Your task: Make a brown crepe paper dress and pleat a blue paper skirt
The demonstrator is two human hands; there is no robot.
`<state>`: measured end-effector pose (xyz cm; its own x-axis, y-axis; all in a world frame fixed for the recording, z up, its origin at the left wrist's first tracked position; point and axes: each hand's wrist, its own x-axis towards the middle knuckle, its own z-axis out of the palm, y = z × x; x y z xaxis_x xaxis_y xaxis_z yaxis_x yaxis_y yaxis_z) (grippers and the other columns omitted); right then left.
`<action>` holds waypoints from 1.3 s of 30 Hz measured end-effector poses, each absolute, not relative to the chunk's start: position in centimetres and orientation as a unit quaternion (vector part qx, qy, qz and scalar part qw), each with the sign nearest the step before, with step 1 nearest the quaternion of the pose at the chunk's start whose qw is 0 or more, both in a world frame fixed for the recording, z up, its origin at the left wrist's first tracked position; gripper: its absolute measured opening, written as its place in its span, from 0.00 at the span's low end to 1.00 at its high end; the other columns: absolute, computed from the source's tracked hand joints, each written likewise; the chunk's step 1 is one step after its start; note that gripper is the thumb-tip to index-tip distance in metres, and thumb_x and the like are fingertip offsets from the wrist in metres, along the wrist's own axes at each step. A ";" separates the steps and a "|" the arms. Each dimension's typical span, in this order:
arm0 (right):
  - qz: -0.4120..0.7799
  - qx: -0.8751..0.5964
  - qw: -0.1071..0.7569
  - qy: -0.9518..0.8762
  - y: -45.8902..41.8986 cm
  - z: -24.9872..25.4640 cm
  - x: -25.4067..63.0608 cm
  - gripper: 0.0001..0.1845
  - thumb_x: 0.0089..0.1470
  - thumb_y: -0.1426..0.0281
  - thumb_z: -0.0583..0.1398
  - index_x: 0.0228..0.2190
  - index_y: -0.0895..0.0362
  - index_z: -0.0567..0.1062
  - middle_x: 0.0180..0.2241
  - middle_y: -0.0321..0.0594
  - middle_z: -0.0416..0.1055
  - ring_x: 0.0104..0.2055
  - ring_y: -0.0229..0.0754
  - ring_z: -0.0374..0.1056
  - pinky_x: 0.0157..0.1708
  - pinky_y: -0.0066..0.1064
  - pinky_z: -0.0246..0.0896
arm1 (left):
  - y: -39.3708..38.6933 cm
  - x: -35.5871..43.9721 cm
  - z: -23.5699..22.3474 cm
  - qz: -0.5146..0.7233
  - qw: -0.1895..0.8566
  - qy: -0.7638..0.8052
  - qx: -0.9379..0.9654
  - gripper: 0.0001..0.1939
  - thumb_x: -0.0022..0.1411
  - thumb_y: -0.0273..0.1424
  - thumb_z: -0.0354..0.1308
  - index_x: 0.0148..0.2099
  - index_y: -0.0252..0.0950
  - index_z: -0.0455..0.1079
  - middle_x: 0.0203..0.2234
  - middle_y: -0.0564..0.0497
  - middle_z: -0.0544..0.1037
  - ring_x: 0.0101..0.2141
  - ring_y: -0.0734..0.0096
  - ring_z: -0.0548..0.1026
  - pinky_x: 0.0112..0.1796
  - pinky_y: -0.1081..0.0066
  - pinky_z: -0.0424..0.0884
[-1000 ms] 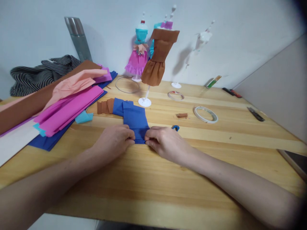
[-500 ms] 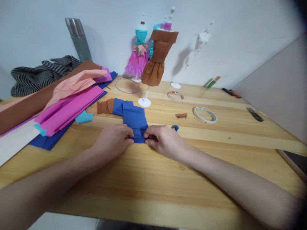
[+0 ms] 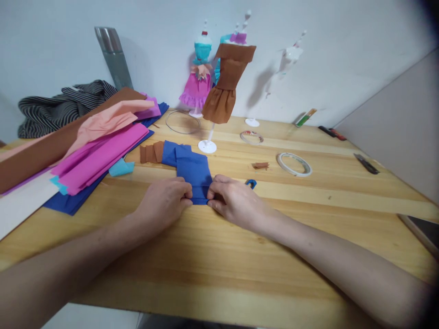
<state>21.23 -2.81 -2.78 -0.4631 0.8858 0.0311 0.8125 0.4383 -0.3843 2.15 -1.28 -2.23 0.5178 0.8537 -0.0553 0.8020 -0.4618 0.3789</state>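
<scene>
head view: both hands (image 3: 200, 195) palm-down; fingertips pinching blue paper's (image 3: 195, 167) near corners

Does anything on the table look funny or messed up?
Nothing looks spilled or broken. The striped cloth is bunched up untidily, and brown scraps lie loose left of the tape roll. The brown dress seems to lean, though the camera may be bending things.

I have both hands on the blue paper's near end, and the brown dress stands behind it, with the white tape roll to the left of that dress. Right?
Not quite: the head view shows the tape roll to the right of the brown dress. The rest holds.
</scene>
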 end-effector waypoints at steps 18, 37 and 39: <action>0.152 -0.493 0.135 -0.846 -3.0 -3.1 21.3 0.07 0.48 0.79 0.58 0.30 0.57 0.74 0.30 0.38 0.72 0.30 0.36 0.66 0.28 0.25 0.53 | -1.4 1.9 -3.0 0.081 0.157 0.454 0.873 0.11 0.59 0.30 0.49 0.36 0.39 0.74 0.33 0.51 0.73 0.33 0.69 0.71 0.32 0.72 0.62; 0.134 -0.479 0.110 -0.860 -3.1 -2.8 21.3 0.08 0.47 0.79 0.56 0.28 0.57 0.73 0.29 0.37 0.71 0.29 0.36 0.64 0.29 0.25 0.52 | -0.6 1.0 -1.5 0.062 0.094 0.370 0.922 0.15 0.54 0.40 0.59 0.43 0.39 0.72 0.36 0.49 0.72 0.40 0.63 0.68 0.39 0.67 0.63; 0.135 -0.483 0.106 -0.859 -3.1 -2.8 21.3 0.07 0.48 0.79 0.56 0.27 0.58 0.73 0.29 0.37 0.70 0.29 0.36 0.64 0.28 0.25 0.52 | -0.8 1.6 -2.1 0.072 0.102 0.356 0.926 0.13 0.56 0.38 0.57 0.41 0.38 0.73 0.35 0.49 0.72 0.39 0.63 0.67 0.38 0.67 0.63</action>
<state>21.25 -3.14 -2.75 -0.5110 0.8580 0.0517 0.8007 0.4970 -0.3346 1.58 -0.80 -2.07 0.7360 0.6742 0.0617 0.6448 -0.7258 0.2398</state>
